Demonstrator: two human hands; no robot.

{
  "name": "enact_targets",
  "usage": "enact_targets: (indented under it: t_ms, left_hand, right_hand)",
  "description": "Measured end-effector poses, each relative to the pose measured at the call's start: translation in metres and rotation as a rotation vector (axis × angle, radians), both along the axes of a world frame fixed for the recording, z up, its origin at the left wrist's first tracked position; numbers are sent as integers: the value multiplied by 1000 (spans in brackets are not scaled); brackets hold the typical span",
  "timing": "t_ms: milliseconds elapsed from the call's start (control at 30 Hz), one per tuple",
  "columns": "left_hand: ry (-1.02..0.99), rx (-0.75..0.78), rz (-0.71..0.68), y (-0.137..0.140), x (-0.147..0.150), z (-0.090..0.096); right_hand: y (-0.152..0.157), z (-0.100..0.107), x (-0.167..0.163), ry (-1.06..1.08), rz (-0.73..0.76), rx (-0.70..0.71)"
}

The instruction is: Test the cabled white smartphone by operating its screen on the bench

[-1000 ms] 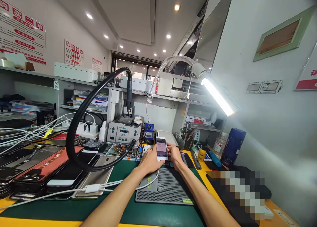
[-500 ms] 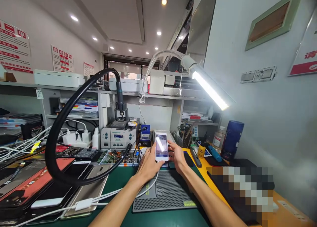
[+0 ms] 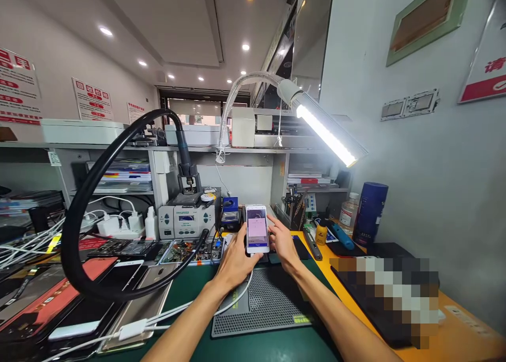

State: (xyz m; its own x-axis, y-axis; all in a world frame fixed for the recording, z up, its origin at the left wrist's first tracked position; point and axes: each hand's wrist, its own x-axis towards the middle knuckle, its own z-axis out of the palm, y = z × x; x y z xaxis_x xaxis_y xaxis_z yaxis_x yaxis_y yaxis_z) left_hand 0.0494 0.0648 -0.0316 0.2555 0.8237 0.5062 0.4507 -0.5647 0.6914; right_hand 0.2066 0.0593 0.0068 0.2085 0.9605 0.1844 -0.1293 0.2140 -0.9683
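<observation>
A white smartphone (image 3: 258, 230) stands upright in my left hand (image 3: 236, 256), which is closed around its left side and lower edge. Its screen is lit, with a pale panel over a darker background. A white cable (image 3: 248, 288) runs down from the phone's bottom end. At the phone's right edge is my right hand (image 3: 282, 246), index finger stretched toward the upper part of that edge and the other fingers bent. Whether those fingertips press on the phone, I cannot tell. Below both hands lies a grey perforated mat (image 3: 272, 304) on the green work surface.
A thick black hose (image 3: 75, 219) loops at the left from the grey soldering station (image 3: 190, 221). Several phones and phone parts (image 3: 138, 304) cover the left side. A lit lamp (image 3: 326, 135) hangs at upper right. A blue cylinder (image 3: 370, 214) and tools stand at right.
The phone's screen has gone from showing a bright glare to a readable pale panel. My right index finger has straightened upward along the phone's right edge. The view has shifted slightly.
</observation>
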Motion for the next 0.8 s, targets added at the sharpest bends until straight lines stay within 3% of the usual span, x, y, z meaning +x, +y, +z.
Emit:
enact_targets:
  t_ms: [467,800]
  left_hand:
    - [28,-31,-13,0,-3,4]
    - [-15,-36,-24,0,-3,2]
  right_hand:
    - [6,-1,10,32,72,-120]
    - [5,-2,6,20,85,-106]
